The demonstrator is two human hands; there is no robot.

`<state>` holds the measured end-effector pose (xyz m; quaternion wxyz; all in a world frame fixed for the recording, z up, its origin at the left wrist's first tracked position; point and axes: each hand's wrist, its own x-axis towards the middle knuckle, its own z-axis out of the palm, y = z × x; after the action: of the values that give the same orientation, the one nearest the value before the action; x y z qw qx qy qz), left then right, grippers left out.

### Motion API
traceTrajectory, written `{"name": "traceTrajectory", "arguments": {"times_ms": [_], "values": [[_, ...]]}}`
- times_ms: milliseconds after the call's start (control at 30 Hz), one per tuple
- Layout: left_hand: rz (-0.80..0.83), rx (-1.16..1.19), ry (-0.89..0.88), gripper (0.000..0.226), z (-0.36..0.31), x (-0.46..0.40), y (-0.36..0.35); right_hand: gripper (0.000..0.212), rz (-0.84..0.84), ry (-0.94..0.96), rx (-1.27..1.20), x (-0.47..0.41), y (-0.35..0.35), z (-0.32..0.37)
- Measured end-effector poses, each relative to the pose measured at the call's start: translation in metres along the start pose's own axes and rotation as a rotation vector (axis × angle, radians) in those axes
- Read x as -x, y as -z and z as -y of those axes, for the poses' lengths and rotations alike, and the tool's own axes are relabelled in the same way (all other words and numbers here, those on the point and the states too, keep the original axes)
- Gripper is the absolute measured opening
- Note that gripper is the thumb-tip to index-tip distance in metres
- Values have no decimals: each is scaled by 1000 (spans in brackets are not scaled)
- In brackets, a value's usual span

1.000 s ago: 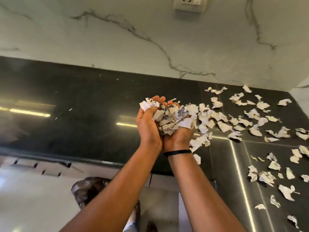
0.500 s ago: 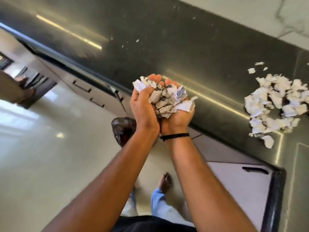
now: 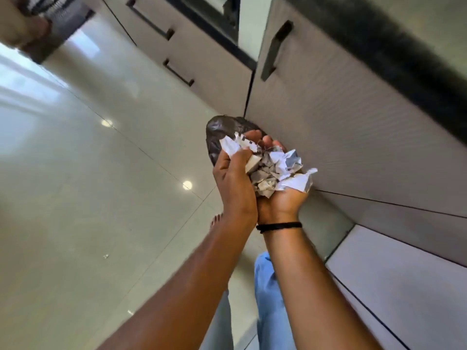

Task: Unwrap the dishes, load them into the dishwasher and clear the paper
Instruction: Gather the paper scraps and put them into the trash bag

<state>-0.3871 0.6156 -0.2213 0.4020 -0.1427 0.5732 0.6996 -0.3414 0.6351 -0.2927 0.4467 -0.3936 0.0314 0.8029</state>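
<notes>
Glossy pale floor tiles point(image 3: 106, 188) fill the left of the view, with open floor to the left of the hands; pale cabinet fronts point(image 3: 336, 117) run along the right under a dark countertop edge point(image 3: 394, 59). Three black handles are visible on the fronts, two on the drawers and one point(image 3: 276, 50) on the nearer door. Both forearms reach forward, heels of the hands pressed together. Left hand point(image 3: 233, 178) and right hand point(image 3: 283, 198) form one cup, fingers curled up round a single heap of torn paper scraps point(image 3: 273, 170), too many to count. Directly beyond the hands, on the floor against the cabinet base, sits one dark bag-lined bin point(image 3: 222, 130). A black band point(image 3: 279, 226) circles the right wrist.
</notes>
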Motion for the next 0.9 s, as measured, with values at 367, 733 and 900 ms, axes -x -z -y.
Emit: {"name": "traceTrajectory", "arguments": {"times_ms": [367, 733, 900], "values": [[-127, -269, 349, 18, 146, -179, 57, 59, -318, -206, 357, -154, 112, -51], [-11, -404, 438, 23, 110, -182, 87, 25, -638, -254, 577, -135, 98, -25], [78, -475, 470, 14, 62, -115, 77, 41, -571, -247, 536, -67, 54, -3]]}}
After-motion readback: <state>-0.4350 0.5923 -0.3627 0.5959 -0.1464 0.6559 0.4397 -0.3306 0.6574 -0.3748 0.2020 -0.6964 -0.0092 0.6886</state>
